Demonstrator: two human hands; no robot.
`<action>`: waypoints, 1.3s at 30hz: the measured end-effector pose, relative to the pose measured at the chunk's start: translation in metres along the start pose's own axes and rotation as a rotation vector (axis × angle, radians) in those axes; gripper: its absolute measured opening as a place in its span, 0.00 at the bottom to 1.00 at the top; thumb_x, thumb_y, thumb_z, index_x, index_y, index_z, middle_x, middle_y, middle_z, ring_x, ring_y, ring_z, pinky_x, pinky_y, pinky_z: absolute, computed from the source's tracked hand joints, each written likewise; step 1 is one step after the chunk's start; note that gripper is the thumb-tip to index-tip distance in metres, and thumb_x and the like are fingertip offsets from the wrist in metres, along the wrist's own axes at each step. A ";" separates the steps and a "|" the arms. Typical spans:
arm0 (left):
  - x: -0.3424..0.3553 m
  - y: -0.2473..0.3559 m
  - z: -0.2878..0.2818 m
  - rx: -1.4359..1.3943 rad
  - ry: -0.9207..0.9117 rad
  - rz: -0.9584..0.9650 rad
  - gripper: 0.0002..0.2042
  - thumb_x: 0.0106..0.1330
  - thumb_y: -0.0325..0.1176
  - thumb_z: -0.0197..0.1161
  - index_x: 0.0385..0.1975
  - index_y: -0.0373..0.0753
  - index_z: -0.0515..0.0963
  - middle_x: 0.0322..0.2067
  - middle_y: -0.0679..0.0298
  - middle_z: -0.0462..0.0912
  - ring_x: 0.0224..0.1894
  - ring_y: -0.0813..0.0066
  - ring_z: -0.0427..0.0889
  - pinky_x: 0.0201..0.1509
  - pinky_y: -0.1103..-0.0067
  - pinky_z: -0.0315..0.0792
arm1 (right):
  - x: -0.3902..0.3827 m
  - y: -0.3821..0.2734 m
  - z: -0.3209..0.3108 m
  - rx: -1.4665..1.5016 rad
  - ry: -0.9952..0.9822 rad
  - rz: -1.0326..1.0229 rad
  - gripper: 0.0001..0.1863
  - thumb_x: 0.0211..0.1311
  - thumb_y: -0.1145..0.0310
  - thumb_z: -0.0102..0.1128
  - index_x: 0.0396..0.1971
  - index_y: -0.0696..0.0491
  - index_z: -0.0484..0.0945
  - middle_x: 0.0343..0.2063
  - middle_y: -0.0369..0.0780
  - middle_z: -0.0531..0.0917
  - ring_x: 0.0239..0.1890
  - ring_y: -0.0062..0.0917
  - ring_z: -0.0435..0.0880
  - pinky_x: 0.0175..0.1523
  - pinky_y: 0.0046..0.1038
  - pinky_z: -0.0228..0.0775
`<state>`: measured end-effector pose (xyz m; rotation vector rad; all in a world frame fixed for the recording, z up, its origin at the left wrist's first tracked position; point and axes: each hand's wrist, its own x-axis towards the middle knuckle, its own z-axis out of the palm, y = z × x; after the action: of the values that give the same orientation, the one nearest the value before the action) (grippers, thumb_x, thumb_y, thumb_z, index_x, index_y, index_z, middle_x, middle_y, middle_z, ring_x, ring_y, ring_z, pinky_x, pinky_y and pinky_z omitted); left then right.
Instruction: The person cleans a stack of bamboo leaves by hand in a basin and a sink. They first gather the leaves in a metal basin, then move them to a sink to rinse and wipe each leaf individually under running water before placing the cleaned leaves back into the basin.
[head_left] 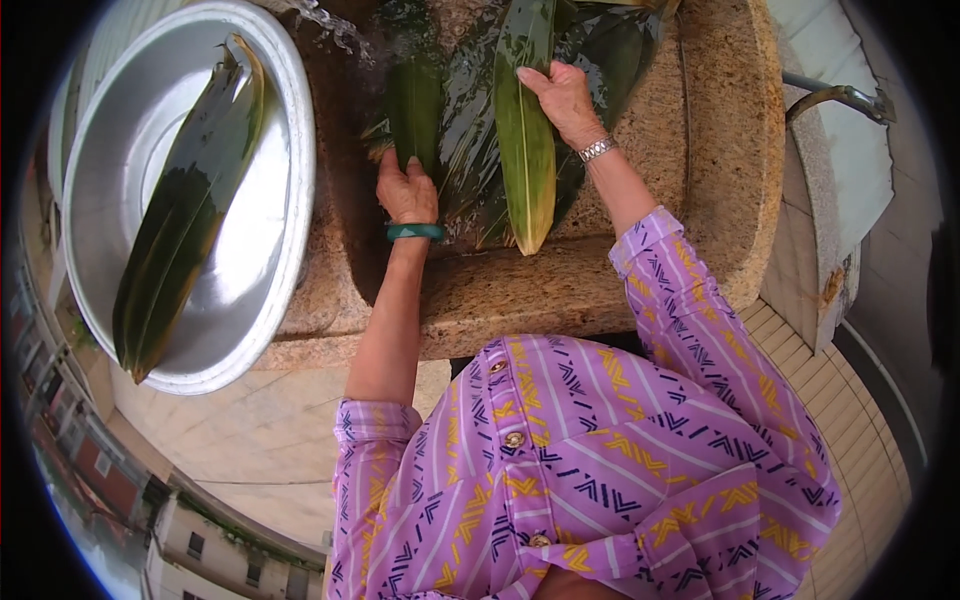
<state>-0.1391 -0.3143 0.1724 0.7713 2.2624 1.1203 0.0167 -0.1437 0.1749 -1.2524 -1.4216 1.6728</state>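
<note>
My right hand point(568, 103) pinches a light green bamboo leaf point(525, 150) between thumb and fingers, its yellowish end pointing toward me. Lower and to the left, my left hand point(407, 192) has its fingers closed on the near end of a darker bamboo leaf point(415, 105). Both hands are over a stone sink point(735, 150). Several more wet leaves point(470, 150) lie in water beneath and between them. One broad dark leaf point(180, 220) rests alone across a metal basin on the left.
The metal basin point(308, 170) stands left of the sink, against its stone rim. Water point(335, 25) splashes at the sink's far left. A bent metal pipe point(845, 95) sticks out beyond the right rim. Buildings point(205, 545) appear far below at lower left.
</note>
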 end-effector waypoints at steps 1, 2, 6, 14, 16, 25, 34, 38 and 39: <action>-0.003 0.001 -0.004 -0.095 -0.022 -0.008 0.11 0.59 0.23 0.50 0.42 0.34 0.70 0.36 0.60 0.76 0.33 0.71 0.73 0.37 0.75 0.69 | 0.008 0.005 0.012 -0.057 -0.016 -0.003 0.10 0.54 0.68 0.58 0.25 0.60 0.76 0.21 0.31 0.78 0.21 0.10 0.70 0.25 0.17 0.64; -0.006 0.003 -0.007 -0.191 -0.047 -0.015 0.11 0.60 0.23 0.49 0.43 0.33 0.69 0.35 0.60 0.76 0.31 0.74 0.72 0.35 0.77 0.69 | 0.012 0.010 0.022 -0.069 -0.046 -0.034 0.10 0.54 0.67 0.58 0.24 0.60 0.76 0.20 0.30 0.77 0.20 0.10 0.70 0.25 0.16 0.64; -0.022 0.040 -0.016 -0.861 -0.260 -0.579 0.14 0.62 0.29 0.50 0.48 0.37 0.66 0.42 0.62 0.74 0.41 0.71 0.73 0.45 0.74 0.70 | 0.018 0.019 0.067 -0.081 -0.043 -0.038 0.10 0.53 0.67 0.59 0.23 0.60 0.76 0.18 0.30 0.76 0.19 0.09 0.67 0.23 0.17 0.62; -0.026 0.016 -0.019 -0.889 -0.275 -0.429 0.15 0.57 0.29 0.58 0.44 0.34 0.70 0.36 0.63 0.77 0.36 0.75 0.76 0.40 0.76 0.72 | 0.004 0.001 0.085 -0.434 0.020 0.024 0.19 0.45 0.57 0.66 0.26 0.59 0.76 0.19 0.34 0.78 0.21 0.15 0.73 0.26 0.23 0.66; -0.022 0.012 -0.018 -0.895 -0.232 -0.300 0.11 0.58 0.27 0.56 0.41 0.33 0.70 0.32 0.60 0.78 0.28 0.73 0.78 0.30 0.77 0.75 | -0.009 -0.016 0.082 -0.164 -0.090 0.287 0.19 0.46 0.58 0.65 0.29 0.58 0.75 0.24 0.35 0.78 0.25 0.18 0.75 0.30 0.25 0.67; -0.043 0.068 -0.038 -0.791 -0.460 -0.303 0.08 0.63 0.28 0.48 0.38 0.33 0.70 0.27 0.63 0.77 0.20 0.80 0.75 0.18 0.84 0.73 | 0.052 0.018 0.069 0.614 -0.131 0.715 0.09 0.41 0.82 0.63 0.25 0.61 0.74 0.32 0.44 0.77 0.36 0.33 0.76 0.45 0.35 0.71; 0.031 -0.003 -0.016 -0.047 -0.090 -0.092 0.11 0.60 0.29 0.51 0.39 0.30 0.70 0.24 0.53 0.78 0.22 0.62 0.78 0.20 0.71 0.73 | 0.072 -0.041 0.057 -0.615 0.316 -0.229 0.23 0.51 0.58 0.60 0.40 0.60 0.71 0.31 0.43 0.75 0.34 0.31 0.74 0.38 0.31 0.68; 0.049 -0.019 0.009 0.648 -0.076 0.079 0.16 0.56 0.28 0.54 0.44 0.32 0.68 0.25 0.46 0.77 0.27 0.48 0.76 0.30 0.58 0.70 | 0.026 -0.012 0.081 -1.155 -0.091 -0.604 0.40 0.42 0.52 0.64 0.57 0.46 0.58 0.51 0.46 0.66 0.54 0.42 0.63 0.51 0.41 0.60; 0.050 -0.018 0.013 0.645 -0.084 0.092 0.16 0.56 0.28 0.54 0.44 0.32 0.68 0.25 0.46 0.77 0.27 0.48 0.76 0.30 0.58 0.70 | 0.021 -0.002 0.081 -1.387 -0.184 -0.649 0.39 0.42 0.53 0.64 0.57 0.44 0.58 0.51 0.46 0.66 0.54 0.42 0.62 0.51 0.42 0.60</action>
<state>-0.1715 -0.2827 0.1421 1.1447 2.5503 0.3592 -0.0660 -0.1561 0.1694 -0.9633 -2.8539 0.2019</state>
